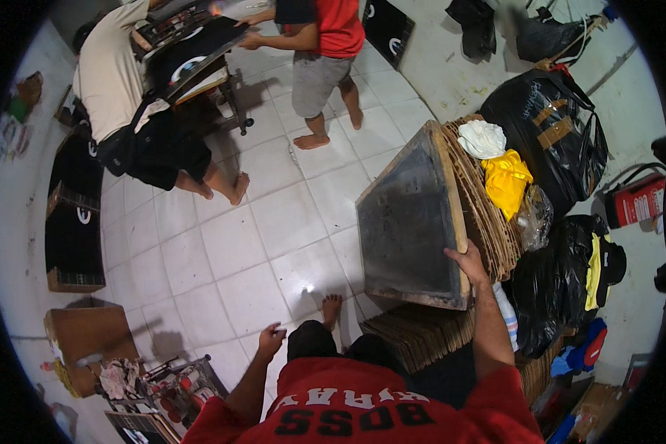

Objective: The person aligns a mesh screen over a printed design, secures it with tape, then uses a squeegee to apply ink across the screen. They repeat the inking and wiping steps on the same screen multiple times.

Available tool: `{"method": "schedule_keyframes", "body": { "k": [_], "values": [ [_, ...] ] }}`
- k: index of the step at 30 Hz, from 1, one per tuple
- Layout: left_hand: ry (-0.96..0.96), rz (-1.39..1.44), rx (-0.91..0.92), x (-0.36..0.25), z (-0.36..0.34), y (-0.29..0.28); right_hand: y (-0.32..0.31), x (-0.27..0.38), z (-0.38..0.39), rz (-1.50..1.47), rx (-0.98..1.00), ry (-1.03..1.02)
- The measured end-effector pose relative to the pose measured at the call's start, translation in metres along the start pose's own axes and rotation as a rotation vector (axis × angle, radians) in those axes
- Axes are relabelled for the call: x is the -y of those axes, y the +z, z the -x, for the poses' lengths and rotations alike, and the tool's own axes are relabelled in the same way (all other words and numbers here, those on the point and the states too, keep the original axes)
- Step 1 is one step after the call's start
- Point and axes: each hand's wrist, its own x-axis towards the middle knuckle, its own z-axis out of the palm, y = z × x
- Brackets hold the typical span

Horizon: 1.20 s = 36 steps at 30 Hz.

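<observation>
While tilted, dark framed screen (407, 222), wooden edges.

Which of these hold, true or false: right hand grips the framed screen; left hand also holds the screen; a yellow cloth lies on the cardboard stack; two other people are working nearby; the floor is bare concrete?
1. The right hand grips the framed screen at its edge. True.
2. The left hand also holds the screen. False: it hangs free above the tiled floor.
3. A yellow cloth lies on the cardboard stack. True.
4. Two other people work nearby. True.
5. The floor is bare concrete. False: white tiles.
</observation>
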Motion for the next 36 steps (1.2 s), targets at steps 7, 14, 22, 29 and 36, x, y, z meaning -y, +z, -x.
{"method": "schedule_keyframes", "body": {
  "k": [7, 14, 22, 29, 36],
  "values": [
    [-0.374, 0.131, -0.344, 0.138, 0.107, -0.042, 0.086, 0.036, -0.026, -0.162, 0.209, -0.069],
    [-0.024, -0.030, -0.554, 0.210, 0.233, -0.007, 0.165, 0.079, 0.077, -0.257, 0.236, -0.186],
    [0.301, -0.164, -0.418, 0.175, 0.323, 0.087, 0.086, 0.233, 0.273, -0.742, 0.704, -0.121],
    [0.655, 0.126, -0.727, 0.172, 0.419, 0.085, 0.018, 0.340, 0.487, -0.855, 1.268, -0.380],
    [0.910, 0.437, -1.392, 0.236, 0.607, 0.015, -0.010, 0.414, 0.782, -0.664, 1.861, -0.943]
  ]
}}
